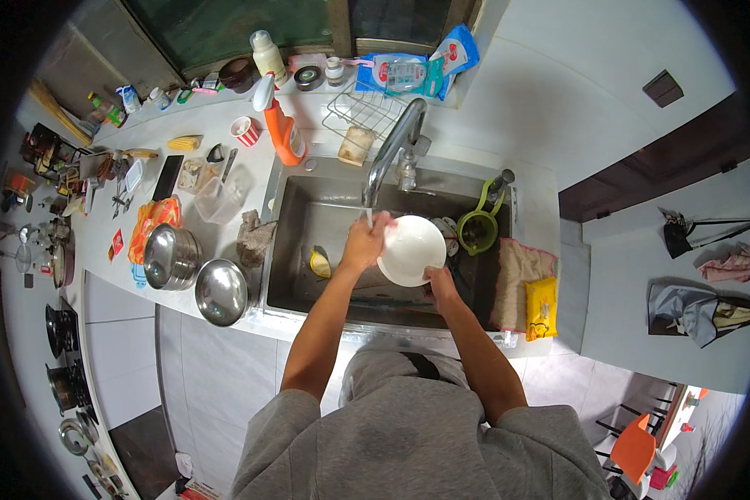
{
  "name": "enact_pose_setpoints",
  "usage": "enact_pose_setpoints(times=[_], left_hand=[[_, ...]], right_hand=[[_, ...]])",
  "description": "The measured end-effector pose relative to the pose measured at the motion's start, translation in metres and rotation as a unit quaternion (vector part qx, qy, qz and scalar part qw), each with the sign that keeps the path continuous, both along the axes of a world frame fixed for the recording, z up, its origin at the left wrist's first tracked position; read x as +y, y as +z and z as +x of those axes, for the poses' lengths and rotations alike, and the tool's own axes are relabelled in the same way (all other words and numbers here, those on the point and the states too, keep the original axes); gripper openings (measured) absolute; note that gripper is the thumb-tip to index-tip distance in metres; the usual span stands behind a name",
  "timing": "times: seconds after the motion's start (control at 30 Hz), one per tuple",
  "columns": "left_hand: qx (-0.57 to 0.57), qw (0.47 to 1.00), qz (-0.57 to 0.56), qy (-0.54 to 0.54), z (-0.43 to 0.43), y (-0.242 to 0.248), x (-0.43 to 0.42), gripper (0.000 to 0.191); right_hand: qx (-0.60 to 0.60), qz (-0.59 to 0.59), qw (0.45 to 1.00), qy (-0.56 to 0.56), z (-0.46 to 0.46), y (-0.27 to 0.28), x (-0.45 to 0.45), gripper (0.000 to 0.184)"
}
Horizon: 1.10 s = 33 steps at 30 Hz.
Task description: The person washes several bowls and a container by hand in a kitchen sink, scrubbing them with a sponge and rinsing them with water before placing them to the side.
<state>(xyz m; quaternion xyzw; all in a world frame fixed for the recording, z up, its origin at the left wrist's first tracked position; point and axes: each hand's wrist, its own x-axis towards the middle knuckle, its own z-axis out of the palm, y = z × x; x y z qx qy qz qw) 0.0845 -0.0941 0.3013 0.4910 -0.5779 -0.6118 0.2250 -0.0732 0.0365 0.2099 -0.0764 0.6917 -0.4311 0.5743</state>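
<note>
Over the steel sink (306, 219), my right hand (439, 284) grips the lower right rim of a white dish (412, 250). My left hand (365, 240) lies at the dish's left edge, under the spout of the chrome faucet (395, 147), where water runs onto it; its fingers are blurred, so its hold is unclear. A green strainer (477, 231) hangs at the sink's right side, with patterned dishware (445, 232) partly hidden beside it. A yellow piece (319, 264), perhaps a sponge or peel, lies on the sink floor at the left.
Steel bowls (222, 292), a brown rag (256, 239) and plastic containers (220, 200) stand left of the sink. Behind it are an orange spray bottle (284, 134) and a wire rack (359, 112). A cloth (520, 281) and a yellow packet (541, 309) lie at the right.
</note>
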Motion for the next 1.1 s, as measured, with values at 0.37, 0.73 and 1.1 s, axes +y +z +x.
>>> enact_pose_setpoints(times=[0.37,0.73,1.1], left_hand=[[0.309,0.893,0.288,0.157,0.045,-0.062,0.062,0.062],[0.144,0.951,0.185,0.201,0.046,-0.073,0.029,0.07],[0.207,0.924,0.246,0.206,0.052,-0.064,0.043,0.07]], right_hand=[[-0.045,-0.048,0.992,0.105,0.024,0.035,-0.037,0.043],[-0.031,-0.022,0.991,0.131,0.013,0.021,-0.012,0.044],[-0.153,-0.044,0.982,-0.101,0.025,0.002,-0.025,0.024]])
